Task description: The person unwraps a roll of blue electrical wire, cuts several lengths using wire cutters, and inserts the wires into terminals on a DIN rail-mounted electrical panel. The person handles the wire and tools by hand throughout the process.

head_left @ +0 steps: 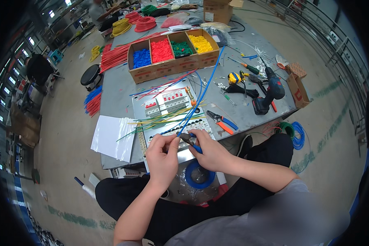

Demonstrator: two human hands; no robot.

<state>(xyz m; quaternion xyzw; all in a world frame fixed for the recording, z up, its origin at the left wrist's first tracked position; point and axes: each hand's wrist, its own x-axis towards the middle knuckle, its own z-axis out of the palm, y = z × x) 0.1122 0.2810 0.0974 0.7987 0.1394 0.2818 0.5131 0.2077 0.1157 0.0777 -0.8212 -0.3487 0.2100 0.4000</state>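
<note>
At the table's near edge, my left hand [163,153] pinches the lower end of a long blue wire [207,88] between thumb and fingers. The wire slants up and right across the table. My right hand [211,149] is closed round pliers [187,139] with blue handles, their dark jaws at the wire end by my left fingertips. Whether the jaws touch the wire, I cannot tell. Beyond my hands lies a metal mounting plate [140,110] with circuit breakers [174,97] and terminal rows. Loose yellow-green wires [160,121] cross it.
A divided cardboard box [164,63] holds blue, red, green and yellow caps. To the right lie wire strippers [222,121], a cordless drill [270,92] and a tape measure [235,78]. A white plastic bag [112,137] overlaps the left edge. A blue coil [200,176] sits below my hands.
</note>
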